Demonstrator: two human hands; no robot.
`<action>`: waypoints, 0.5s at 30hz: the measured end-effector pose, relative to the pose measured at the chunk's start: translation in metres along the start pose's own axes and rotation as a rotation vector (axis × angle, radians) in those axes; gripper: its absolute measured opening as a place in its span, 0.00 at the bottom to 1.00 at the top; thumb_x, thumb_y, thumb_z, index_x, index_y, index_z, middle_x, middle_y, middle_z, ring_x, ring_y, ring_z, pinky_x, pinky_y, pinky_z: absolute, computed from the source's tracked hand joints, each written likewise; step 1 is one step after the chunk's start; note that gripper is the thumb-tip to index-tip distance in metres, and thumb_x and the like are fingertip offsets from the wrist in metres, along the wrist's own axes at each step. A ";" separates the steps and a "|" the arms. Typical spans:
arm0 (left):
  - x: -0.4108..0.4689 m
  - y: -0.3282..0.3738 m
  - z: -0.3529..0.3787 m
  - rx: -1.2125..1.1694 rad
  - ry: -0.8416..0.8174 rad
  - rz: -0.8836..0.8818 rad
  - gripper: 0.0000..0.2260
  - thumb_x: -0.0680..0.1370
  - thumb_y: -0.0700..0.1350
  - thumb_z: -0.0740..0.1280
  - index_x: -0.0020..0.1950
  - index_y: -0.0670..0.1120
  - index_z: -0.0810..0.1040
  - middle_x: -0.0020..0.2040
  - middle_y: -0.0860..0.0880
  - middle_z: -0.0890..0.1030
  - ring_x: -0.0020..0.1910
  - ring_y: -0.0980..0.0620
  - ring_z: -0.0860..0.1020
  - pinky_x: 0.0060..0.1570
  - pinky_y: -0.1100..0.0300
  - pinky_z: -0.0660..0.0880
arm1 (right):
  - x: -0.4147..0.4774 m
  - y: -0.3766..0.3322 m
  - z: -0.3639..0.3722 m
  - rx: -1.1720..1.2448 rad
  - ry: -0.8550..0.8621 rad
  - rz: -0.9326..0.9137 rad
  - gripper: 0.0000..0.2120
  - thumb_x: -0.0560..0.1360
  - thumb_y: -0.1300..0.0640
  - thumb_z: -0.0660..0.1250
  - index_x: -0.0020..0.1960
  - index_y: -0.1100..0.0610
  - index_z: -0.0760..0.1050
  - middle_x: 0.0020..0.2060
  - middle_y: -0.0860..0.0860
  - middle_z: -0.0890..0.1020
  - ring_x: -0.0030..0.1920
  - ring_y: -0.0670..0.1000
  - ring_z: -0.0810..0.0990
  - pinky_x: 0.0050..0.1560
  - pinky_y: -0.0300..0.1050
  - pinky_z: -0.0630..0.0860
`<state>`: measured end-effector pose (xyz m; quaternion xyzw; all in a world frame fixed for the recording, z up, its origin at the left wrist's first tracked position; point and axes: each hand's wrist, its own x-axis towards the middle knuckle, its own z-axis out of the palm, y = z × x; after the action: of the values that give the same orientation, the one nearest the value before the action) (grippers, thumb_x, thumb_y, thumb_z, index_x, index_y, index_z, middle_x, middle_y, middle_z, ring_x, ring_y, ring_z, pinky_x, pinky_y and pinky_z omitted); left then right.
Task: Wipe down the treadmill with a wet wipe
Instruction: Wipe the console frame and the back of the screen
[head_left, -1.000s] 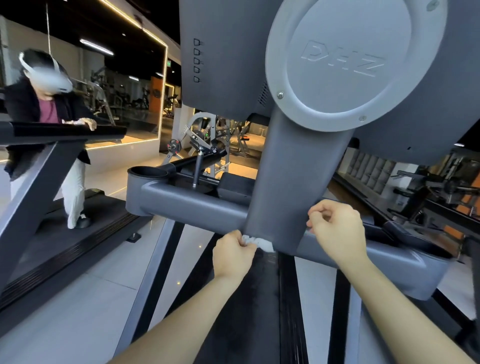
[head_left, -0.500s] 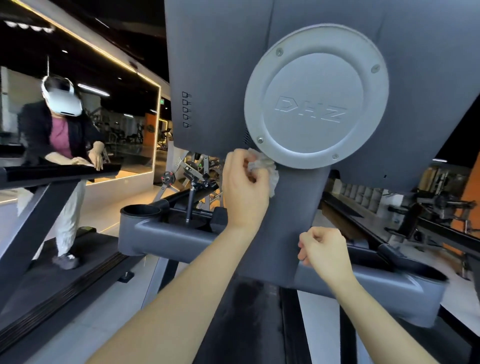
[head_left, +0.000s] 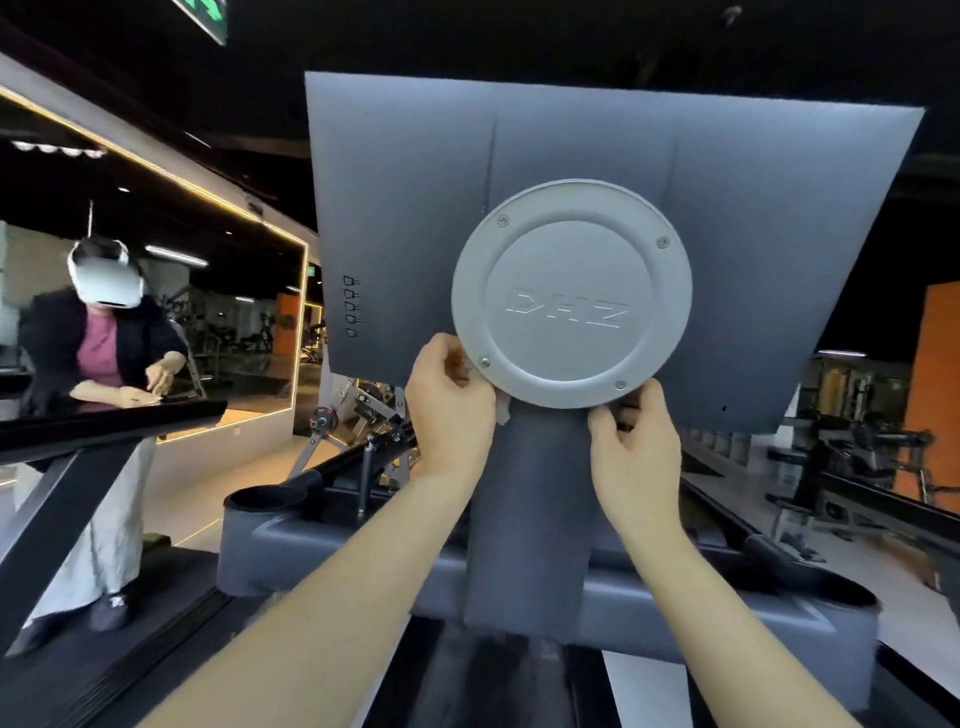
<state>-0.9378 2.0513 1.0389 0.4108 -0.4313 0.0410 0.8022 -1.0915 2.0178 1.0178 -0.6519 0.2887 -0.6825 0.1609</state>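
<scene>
1. Right hand (head_left: 636, 452) has risen from post (head_left: 530, 499) to round cover's (head_left: 571, 296) lower rim, fingers curled; grip unclear.
2. Left hand (head_left: 449, 410) pinches wet wipe (head_left: 503, 414) at the cover's lower-left rim; treadmill (head_left: 415, 208) rim wipe likely next.

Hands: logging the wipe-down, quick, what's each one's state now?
Left hand: grips the wipe.
Right hand: fingers curled at the round cover; grip cannot be told.
</scene>
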 end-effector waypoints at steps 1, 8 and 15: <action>-0.009 -0.005 -0.003 0.038 -0.003 0.008 0.09 0.74 0.36 0.64 0.42 0.51 0.75 0.38 0.48 0.80 0.38 0.48 0.79 0.45 0.45 0.79 | 0.000 0.001 0.001 -0.006 0.012 0.003 0.07 0.80 0.55 0.65 0.56 0.46 0.72 0.48 0.44 0.82 0.49 0.48 0.80 0.53 0.52 0.78; -0.051 -0.031 -0.020 0.082 -0.123 0.058 0.10 0.80 0.41 0.70 0.53 0.57 0.84 0.49 0.59 0.80 0.52 0.56 0.81 0.55 0.49 0.79 | -0.003 0.005 0.000 -0.012 -0.017 -0.002 0.11 0.81 0.55 0.64 0.62 0.47 0.73 0.53 0.45 0.81 0.54 0.47 0.80 0.58 0.57 0.78; 0.014 0.018 -0.024 -0.220 -0.151 -0.177 0.08 0.80 0.40 0.70 0.47 0.49 0.89 0.45 0.44 0.87 0.44 0.54 0.80 0.58 0.44 0.79 | 0.024 -0.041 -0.026 0.366 0.158 0.137 0.15 0.83 0.61 0.60 0.65 0.52 0.79 0.55 0.43 0.85 0.55 0.42 0.84 0.61 0.46 0.79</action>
<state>-0.9213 2.0755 1.0530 0.3586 -0.4546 -0.1083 0.8081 -1.1128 2.0399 1.0621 -0.5348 0.2154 -0.7601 0.2997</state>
